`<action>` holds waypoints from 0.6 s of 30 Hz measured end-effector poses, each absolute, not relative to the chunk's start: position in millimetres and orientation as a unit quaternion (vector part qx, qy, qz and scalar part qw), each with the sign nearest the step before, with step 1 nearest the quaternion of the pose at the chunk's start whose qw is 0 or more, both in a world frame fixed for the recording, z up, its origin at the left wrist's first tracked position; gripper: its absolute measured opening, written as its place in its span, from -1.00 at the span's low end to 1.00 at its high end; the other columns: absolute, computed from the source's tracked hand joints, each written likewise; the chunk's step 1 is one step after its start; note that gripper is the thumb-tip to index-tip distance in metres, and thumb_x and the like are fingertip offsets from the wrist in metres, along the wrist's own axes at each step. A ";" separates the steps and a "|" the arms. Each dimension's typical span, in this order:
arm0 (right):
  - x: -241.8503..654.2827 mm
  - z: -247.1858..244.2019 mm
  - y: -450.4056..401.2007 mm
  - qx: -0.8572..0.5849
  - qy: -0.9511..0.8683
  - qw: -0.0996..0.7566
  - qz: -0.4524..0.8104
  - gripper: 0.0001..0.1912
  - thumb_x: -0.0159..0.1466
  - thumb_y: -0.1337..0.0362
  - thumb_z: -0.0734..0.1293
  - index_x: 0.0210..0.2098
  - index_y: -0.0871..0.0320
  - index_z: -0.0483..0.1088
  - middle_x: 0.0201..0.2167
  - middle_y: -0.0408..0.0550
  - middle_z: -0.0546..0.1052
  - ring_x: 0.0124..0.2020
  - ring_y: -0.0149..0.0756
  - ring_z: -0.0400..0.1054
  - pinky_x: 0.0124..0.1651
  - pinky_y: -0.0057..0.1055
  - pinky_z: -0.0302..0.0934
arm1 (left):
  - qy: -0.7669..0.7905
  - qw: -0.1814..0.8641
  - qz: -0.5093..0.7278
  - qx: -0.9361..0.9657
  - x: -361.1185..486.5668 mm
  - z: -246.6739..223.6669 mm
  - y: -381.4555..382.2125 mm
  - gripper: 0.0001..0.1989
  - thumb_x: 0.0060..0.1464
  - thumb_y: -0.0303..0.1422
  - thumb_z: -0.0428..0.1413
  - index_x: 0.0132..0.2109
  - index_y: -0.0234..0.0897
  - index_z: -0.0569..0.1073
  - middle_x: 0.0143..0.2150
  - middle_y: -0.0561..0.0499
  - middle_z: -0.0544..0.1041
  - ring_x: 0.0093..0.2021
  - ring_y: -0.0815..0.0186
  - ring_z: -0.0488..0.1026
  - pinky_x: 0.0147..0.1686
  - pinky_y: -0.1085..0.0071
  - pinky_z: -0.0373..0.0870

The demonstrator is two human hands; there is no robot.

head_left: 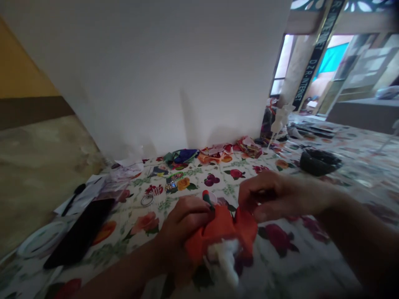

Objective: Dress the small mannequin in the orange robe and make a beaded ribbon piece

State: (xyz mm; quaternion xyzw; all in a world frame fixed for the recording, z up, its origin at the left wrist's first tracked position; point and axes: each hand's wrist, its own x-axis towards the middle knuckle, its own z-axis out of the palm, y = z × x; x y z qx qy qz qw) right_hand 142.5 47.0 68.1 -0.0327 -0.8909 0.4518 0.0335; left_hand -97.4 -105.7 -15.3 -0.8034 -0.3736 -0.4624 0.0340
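white fluffy tuft (225,261), one only, nearest the camera, hanging from the lower edge of a single orange cloth (221,232) held between the two hands. left hand (183,224): fingers curled and pressed together over the left fold of the cloth. right hand (280,195): thumb and fingertips (254,214) pinched on the upper right edge of the cloth. one slim stick with a red tip and green shaft (206,198) stands at the left hand's fingertips, in front of one small white disc (212,197); whether the fingers grip it cannot be told. all of these lie on a floral-printed counter (118,253).

left of the left hand: one thin metal ring (147,200), one black flat slab (79,232), one white plate (42,240) and one black-handled spoon (73,199) on loose papers (82,199).

ahead of the hands: one sequinned patch (174,185) and three heaps of fabric scraps (215,153) along the foot of a white wall (140,74).

ahead of the right hand: one dark bowl (318,162). farther off, beyond the right hand: one white figurine (280,120).
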 end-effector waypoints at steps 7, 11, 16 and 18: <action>135.9 38.0 25.2 -0.085 -0.912 0.139 0.377 -0.85 0.39 0.19 0.32 -0.10 0.09 0.45 -0.35 -0.18 0.46 -0.42 -0.47 0.28 -0.38 -0.51 0.15 | -0.327 0.060 -0.405 -0.852 -99.0 -27.3 -111.7 -0.64 0.31 -0.41 0.01 0.20 -0.08 0.37 -0.08 -0.05 0.62 -0.01 0.19 0.55 0.11 0.13 0.48; 132.9 30.3 25.6 -0.061 -0.910 0.109 0.395 -0.84 0.40 0.29 0.28 -0.04 0.05 0.42 -0.18 -0.14 0.51 -0.21 -0.41 0.37 -0.14 -0.47 0.23 | -0.352 0.055 -0.403 -0.843 -99.3 -25.1 -114.2 -0.61 0.25 -0.46 0.09 0.17 -0.03 0.39 -0.11 0.04 0.64 -0.03 0.24 0.57 0.11 0.21 0.49; 131.3 20.2 43.9 -0.048 -0.913 0.075 0.398 -0.64 0.32 0.35 0.35 0.10 0.02 0.37 0.00 -0.07 0.47 -0.06 -0.32 0.37 0.01 -0.37 0.25 | -0.359 0.079 -0.408 -0.836 -90.7 -11.5 -108.7 -0.60 0.22 -0.43 0.14 0.17 -0.02 0.40 -0.27 0.07 0.66 -0.22 0.27 0.62 -0.06 0.34 0.58; 129.5 17.6 50.5 -0.030 -0.905 0.054 0.422 -0.70 0.33 0.32 0.36 0.06 0.05 0.40 0.00 -0.06 0.48 -0.02 -0.30 0.37 0.06 -0.34 0.25 | -0.375 0.067 -0.451 -0.808 -88.0 -14.5 -106.9 -0.60 0.23 -0.40 0.13 0.18 0.04 0.41 -0.34 0.12 0.65 -0.30 0.30 0.61 -0.11 0.41 0.59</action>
